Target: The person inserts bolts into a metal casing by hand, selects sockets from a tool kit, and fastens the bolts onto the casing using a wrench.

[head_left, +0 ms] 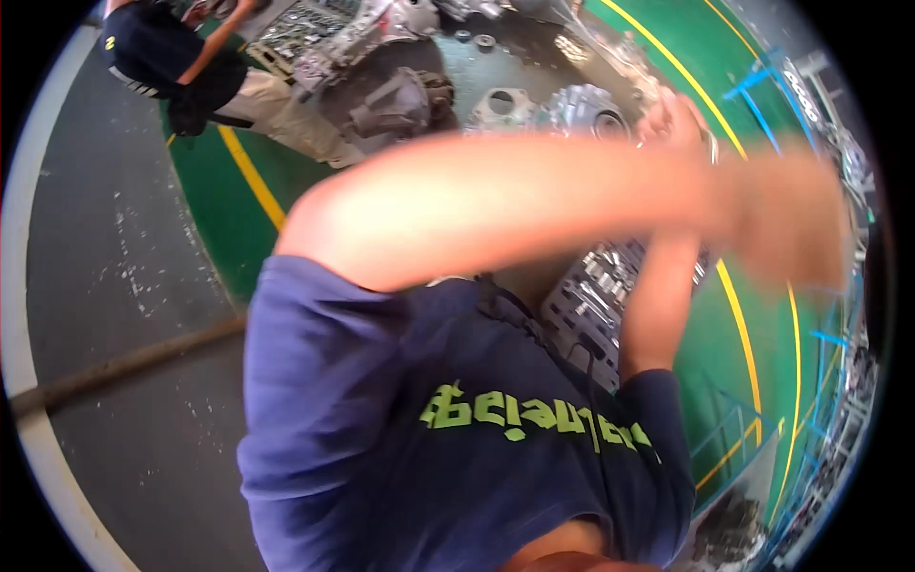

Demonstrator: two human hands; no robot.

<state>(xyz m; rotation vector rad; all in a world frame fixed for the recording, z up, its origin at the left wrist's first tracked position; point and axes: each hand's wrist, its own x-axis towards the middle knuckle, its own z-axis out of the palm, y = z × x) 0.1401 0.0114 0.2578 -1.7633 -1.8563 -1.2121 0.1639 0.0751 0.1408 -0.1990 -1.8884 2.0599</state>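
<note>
My left forearm sweeps right across the middle, over my right arm, ending in my left hand (783, 214), smeared by motion, its fingers unreadable. Behind it, my right hand (670, 122) has bent fingers at the bench edge, around something I cannot make out. Close by are a silver ribbed housing (581, 110) with a round bore and a flat metal plate (486, 112) with a large hole. Below the crossed arms lies an open tool case (586, 310) of sockets and wrenches.
A co-worker (167, 52) works at upper left, beside a metal bench (457, 57) holding gearbox parts and a dark casting (391, 114). Blue racks (762, 95) line the right side. The green floor (205, 191) carries yellow lines; a bar (124, 357) crosses the grey floor at left.
</note>
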